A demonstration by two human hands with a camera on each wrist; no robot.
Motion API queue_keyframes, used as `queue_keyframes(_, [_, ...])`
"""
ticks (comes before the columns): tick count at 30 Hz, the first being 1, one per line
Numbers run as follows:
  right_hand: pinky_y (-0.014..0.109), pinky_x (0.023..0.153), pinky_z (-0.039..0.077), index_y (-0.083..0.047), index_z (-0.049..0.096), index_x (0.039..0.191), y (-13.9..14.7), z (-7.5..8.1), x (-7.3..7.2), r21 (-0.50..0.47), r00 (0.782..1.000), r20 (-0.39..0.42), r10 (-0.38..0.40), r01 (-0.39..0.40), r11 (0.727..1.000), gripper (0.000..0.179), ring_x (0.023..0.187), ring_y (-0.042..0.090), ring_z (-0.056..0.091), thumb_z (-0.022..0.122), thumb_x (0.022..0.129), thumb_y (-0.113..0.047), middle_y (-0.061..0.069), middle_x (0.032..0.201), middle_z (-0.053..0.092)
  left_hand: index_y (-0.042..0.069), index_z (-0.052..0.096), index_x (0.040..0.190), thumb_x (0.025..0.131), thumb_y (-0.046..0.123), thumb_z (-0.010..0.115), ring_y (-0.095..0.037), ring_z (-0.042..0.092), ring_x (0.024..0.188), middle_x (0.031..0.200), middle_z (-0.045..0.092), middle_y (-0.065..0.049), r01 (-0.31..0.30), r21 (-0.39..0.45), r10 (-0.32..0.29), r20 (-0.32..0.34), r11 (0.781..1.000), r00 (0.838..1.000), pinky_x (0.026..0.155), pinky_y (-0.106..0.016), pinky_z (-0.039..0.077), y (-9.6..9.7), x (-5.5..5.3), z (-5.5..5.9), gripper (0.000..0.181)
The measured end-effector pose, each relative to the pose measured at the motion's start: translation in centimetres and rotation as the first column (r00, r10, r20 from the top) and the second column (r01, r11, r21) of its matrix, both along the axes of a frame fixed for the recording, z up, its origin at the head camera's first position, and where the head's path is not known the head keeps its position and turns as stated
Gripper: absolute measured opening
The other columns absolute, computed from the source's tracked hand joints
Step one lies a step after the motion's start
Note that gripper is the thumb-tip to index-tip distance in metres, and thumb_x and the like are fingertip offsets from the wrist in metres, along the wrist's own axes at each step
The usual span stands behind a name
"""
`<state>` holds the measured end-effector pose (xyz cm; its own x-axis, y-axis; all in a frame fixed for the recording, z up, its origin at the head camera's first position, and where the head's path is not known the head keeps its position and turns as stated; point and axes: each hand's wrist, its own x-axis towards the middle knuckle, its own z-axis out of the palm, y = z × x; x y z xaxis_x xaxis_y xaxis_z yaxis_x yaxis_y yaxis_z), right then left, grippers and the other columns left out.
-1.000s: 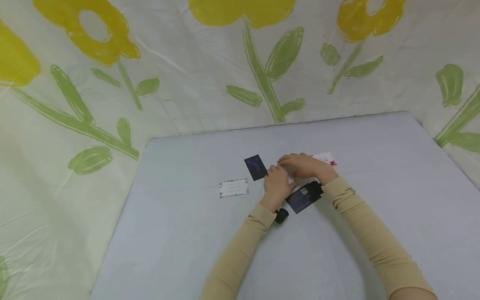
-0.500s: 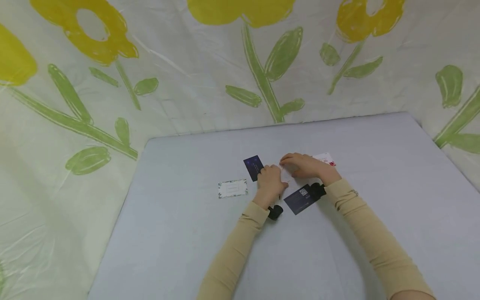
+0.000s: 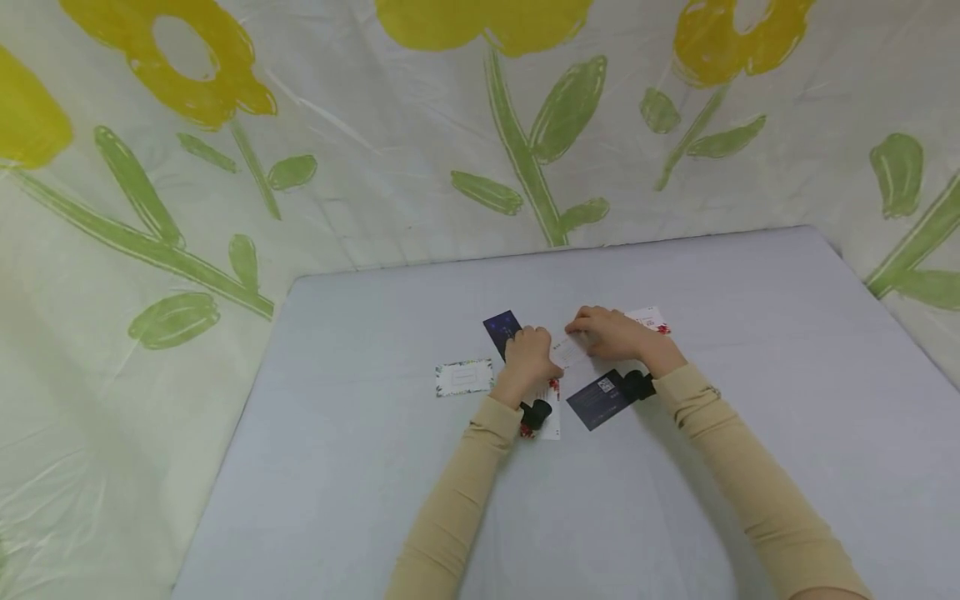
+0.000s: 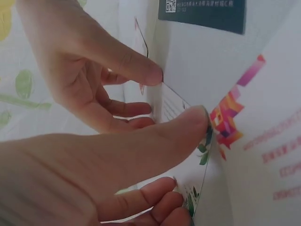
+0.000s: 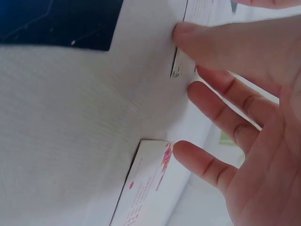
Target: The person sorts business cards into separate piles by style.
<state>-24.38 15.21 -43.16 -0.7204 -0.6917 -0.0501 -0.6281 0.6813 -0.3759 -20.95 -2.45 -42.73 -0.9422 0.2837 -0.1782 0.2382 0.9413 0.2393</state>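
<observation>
Both hands hold one white card [image 3: 567, 352] on the table. My left hand [image 3: 528, 358] is at its left end; in the left wrist view the thumb [image 4: 183, 125] lies on one long edge, fingertips at the other, beside printed green leaves. My right hand [image 3: 611, 335] holds the far end, its thumb [image 5: 202, 42] at the edge and the index fingertip across from it. Part of the card is hidden under the hands. A white card with red flowers [image 3: 553, 427] lies partly under my left wrist. Near my right wrist lies a dark card with a QR code [image 3: 596, 403].
A dark blue card [image 3: 498, 329] lies behind my left hand, partly covered. Left of it is a white card with a leafy border [image 3: 459, 378]. Another red-flowered white card [image 3: 652, 318] sits beyond my right hand. Black wrist cameras [image 3: 537, 414] hang low over the cards.
My left hand has moved left and slightly nearer, exposing the held card and the red-flowered card under the wrist. My right hand has shifted slightly right.
</observation>
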Motion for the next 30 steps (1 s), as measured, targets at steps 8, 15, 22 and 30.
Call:
queue_keyframes(8, [0.05, 0.084, 0.039, -0.001, 0.057, 0.122, 0.3, -0.5, 0.4, -0.026, 0.999, 0.014, -0.049, 0.05, 0.998, 0.046, 0.104, 0.031, 0.046, 0.068, 0.078, -0.001, 0.015, 0.113, 0.051, 0.004, 0.058, 0.102, 0.074, 0.033, 0.077, -0.027, 0.054, 0.099, 0.101, 0.057, -0.011, 0.009, 0.02, -0.011, 0.072, 1.0, 0.997, 0.091, -0.045, 0.04, 0.0, -0.5, 0.0, 0.045])
queue_keyframes(15, [0.051, 0.088, 0.037, -0.001, 0.06, 0.111, 0.7, -0.6, 0.5, -0.079, 0.999, 0.003, -0.051, 0.051, 0.996, 0.037, 0.105, 0.033, 0.043, 0.07, 0.075, -0.002, 0.015, 0.114, 0.05, 0.006, 0.059, 0.11, 0.074, 0.031, 0.077, -0.03, 0.052, 0.107, 0.108, 0.056, -0.011, 0.024, 0.035, -0.027, 0.099, 0.999, 0.995, 0.097, -0.047, 0.036, -0.1, -0.8, 0.3, 0.048])
queue_keyframes(22, [0.053, 0.087, 0.037, -0.001, 0.058, 0.116, 0.6, -0.6, 0.5, -0.059, 0.999, 0.012, -0.045, 0.045, 0.997, 0.042, 0.109, 0.032, 0.045, 0.07, 0.076, -0.004, 0.014, 0.116, 0.051, 0.006, 0.058, 0.115, 0.075, 0.031, 0.077, -0.03, 0.051, 0.109, 0.111, 0.056, -0.011, 0.04, 0.024, -0.042, 0.106, 0.999, 0.993, 0.097, -0.045, 0.036, -0.1, -1.1, 0.2, 0.051])
queue_keyframes(30, [0.049, 0.09, 0.038, 0.001, 0.057, 0.113, 0.7, -0.5, 0.5, -0.109, 0.995, 0.028, -0.092, 0.094, 0.99, 0.043, 0.105, 0.031, 0.046, 0.073, 0.073, -0.001, 0.015, 0.113, 0.05, 0.01, 0.055, 0.118, 0.071, 0.028, 0.081, -0.026, 0.049, 0.109, 0.115, 0.055, -0.008, 0.06, 0.071, -0.064, 0.05, 0.996, 0.997, 0.096, -0.044, 0.036, -0.1, -1.1, 0.1, 0.056])
